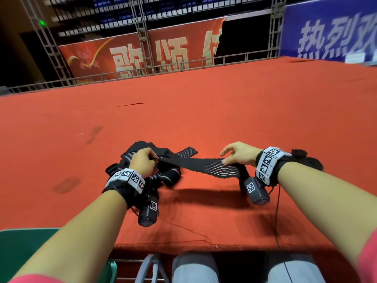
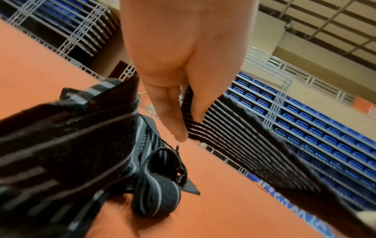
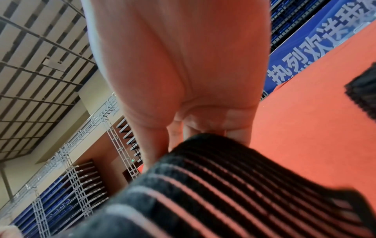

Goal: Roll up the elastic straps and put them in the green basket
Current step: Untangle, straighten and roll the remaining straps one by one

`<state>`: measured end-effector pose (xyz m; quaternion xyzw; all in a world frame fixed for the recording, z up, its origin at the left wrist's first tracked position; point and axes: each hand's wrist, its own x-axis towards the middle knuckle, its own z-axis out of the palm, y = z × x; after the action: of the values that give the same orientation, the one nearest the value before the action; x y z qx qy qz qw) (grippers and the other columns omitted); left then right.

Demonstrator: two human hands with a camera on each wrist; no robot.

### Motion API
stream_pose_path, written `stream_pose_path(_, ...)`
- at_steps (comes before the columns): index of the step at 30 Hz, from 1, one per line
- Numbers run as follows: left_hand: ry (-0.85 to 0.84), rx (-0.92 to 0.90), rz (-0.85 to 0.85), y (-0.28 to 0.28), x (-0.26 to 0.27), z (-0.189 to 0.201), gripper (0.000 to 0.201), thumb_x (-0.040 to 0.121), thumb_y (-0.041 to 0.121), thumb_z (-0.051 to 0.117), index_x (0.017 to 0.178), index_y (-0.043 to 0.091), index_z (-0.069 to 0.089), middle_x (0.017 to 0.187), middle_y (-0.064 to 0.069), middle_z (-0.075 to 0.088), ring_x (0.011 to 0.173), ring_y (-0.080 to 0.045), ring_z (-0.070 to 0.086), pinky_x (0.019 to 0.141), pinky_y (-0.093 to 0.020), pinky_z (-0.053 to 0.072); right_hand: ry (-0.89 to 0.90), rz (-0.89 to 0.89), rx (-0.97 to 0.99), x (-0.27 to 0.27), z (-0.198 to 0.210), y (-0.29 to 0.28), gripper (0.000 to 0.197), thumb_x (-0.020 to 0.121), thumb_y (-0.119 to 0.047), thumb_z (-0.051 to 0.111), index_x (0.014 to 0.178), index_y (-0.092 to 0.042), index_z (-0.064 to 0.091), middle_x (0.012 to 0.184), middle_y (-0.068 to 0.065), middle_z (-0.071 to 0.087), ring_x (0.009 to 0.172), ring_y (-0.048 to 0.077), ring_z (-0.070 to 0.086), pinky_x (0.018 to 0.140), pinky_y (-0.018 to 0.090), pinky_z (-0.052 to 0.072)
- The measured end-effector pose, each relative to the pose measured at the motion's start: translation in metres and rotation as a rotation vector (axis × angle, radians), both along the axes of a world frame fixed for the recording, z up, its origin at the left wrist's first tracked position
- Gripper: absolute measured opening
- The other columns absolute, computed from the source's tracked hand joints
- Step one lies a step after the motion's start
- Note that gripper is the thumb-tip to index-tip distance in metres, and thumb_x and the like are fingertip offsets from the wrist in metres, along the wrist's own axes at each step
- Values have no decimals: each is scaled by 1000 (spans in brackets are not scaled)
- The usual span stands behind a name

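A black elastic strap with thin pale stripes (image 1: 204,166) is stretched just above the red table between my two hands. My left hand (image 1: 154,158) pinches one end of it between thumb and fingers, seen close up in the left wrist view (image 2: 187,127). My right hand (image 1: 223,158) grips the other part, thumb on top, index finger raised; the strap (image 3: 223,185) crosses under its curled fingers (image 3: 236,135). The strap's loose end hangs down beside my right wrist. A tangled pile of more black straps (image 1: 163,176) lies under my left hand. A corner of the green basket (image 1: 22,246) shows at bottom left.
Another dark strap bundle (image 1: 306,159) lies on the table behind my right wrist. The red table (image 1: 204,119) stretches far ahead; its front edge runs just above my knees. Metal railings and banners stand beyond the far edge.
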<state>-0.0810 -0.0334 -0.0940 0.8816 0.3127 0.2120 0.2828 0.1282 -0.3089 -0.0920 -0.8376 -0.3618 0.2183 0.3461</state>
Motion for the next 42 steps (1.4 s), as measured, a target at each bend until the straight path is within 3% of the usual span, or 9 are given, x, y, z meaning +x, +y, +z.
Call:
stream_pose_path(6, -144, -232, -4, -7, -11, -2, 23, 71, -13, 64, 70, 9, 70, 73, -14, 73, 70, -31, 72, 76, -48, 61, 69, 8, -46, -4, 1, -36, 30, 81, -14, 81, 107, -24, 69, 84, 0, 64, 82, 13, 59, 71, 27, 48)
stream_pose_path(12, -229, -349, -25, -46, -23, 9, 20, 86, -4, 54, 68, -1, 61, 74, -16, 60, 68, -26, 60, 68, -34, 54, 26, 12, -82, -18, 13, -74, 43, 75, 4, 77, 109, -22, 69, 89, 8, 66, 83, 26, 66, 80, 40, 57)
stream_pose_path(14, -239, -335, -5, -52, -30, 9, 15, 82, 6, 62, 68, -1, 66, 69, -12, 64, 64, -23, 60, 70, -34, 51, -17, -16, -70, -25, 19, -85, 37, 78, -3, 79, 110, -19, 69, 88, 6, 65, 78, 21, 64, 76, 35, 55)
stream_pose_path(20, -214, -138, 26, -75, -48, 10, 26, 79, -12, 65, 72, 13, 69, 75, -4, 67, 63, -14, 59, 56, -19, 48, -124, -79, -34, -42, 27, -122, 22, 80, -22, 82, 100, -22, 72, 87, -1, 67, 77, 13, 62, 75, 27, 48)
stream_pose_path(26, -159, -66, 66, -85, -63, -17, 22, 79, -5, 71, 81, 17, 71, 88, -4, 70, 86, -22, 66, 74, -28, 49, -101, -141, -71, -50, 6, -158, 33, 78, 0, 78, 103, -19, 70, 86, 6, 65, 74, 19, 63, 73, 32, 54)
stream_pose_path(31, -99, -83, 119, -91, -67, -49, 28, 79, -1, 73, 70, 25, 68, 88, -5, 72, 85, -23, 68, 69, -26, 50, -67, -269, -27, -45, -26, -173, 26, 83, -1, 75, 102, -16, 66, 82, 8, 61, 66, 21, 62, 51, 29, 52)
stream_pose_path(35, -51, -136, 114, -93, -64, -71, 22, 82, 1, 73, 73, 20, 69, 89, -8, 69, 71, -21, 62, 47, -16, 45, -187, -369, 41, -33, -49, -175, 26, 79, -9, 81, 92, -18, 59, 81, 4, 61, 72, 22, 60, 60, 30, 50)
stream_pose_path(40, 7, -197, 123, -89, -53, -98, 26, 77, 2, 77, 66, 24, 69, 75, -5, 67, 73, -25, 64, 75, -35, 58, -193, -353, 9, -20, -77, -171, 29, 80, 5, 70, 68, -19, 60, 75, 0, 63, 78, 22, 60, 76, 34, 51)
stream_pose_path(42, 30, -202, 107, -89, -47, -107, 25, 77, 1, 77, 68, 22, 69, 76, -6, 67, 76, -25, 65, 78, -33, 56, -172, -368, -38, -15, -88, -170, 33, 82, 8, 63, 66, -21, 64, 80, 2, 67, 80, 21, 62, 76, 32, 52)
